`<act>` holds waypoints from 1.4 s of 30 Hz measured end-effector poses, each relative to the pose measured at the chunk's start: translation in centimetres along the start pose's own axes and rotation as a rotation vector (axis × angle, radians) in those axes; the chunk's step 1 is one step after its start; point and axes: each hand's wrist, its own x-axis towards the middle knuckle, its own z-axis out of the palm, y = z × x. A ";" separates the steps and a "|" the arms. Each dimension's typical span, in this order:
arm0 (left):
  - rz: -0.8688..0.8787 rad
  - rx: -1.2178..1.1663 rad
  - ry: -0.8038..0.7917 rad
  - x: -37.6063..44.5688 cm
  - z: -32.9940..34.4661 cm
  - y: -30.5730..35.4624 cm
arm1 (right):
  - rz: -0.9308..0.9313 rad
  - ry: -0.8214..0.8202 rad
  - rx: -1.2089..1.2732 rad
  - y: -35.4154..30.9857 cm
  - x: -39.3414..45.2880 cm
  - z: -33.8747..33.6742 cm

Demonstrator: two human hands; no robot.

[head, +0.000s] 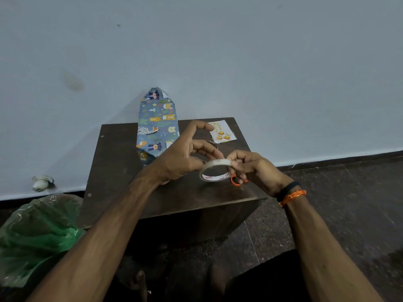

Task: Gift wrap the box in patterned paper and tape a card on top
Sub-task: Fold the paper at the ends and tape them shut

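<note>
Wrapping looks largely done in the head view: the box (157, 129) is covered in blue animal-patterned paper and lies on the far left part of a dark wooden table (122, 171), its far end reaching past the table's back edge towards the wall (218, 51), with the paper folded to a point at that end. The card (222, 131), white with yellow decoration, lies flat on the table's far right corner, apart from the box, so it has not yet been taped on. A roll of clear tape (214, 171) is held above the table between both hands. It is pinched at its left rim by the left hand (183, 155), whose other fingers are spread loosely, while the right rim is gripped by the curled fingers of the right hand (250, 168), apparently to find or pull the tape's free end. Orange scissor handles (236, 180) show just below the right hand; whether they are held cannot be told. What seems left is cutting a strip and fixing the card on top. A green plastic bag (39, 234) lies on the floor at the left.
</note>
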 end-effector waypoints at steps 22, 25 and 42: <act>0.050 0.155 0.192 0.9 0.5 -1.4 | 0.025 0.071 0.031 0.0 0.5 -0.1; 0.029 0.172 0.238 1.0 0.8 -1.6 | 0.043 0.098 -0.035 -0.1 0.6 0.0; -0.001 0.119 0.580 1.6 2.9 -2.4 | -0.083 0.461 -0.062 -0.8 1.4 3.8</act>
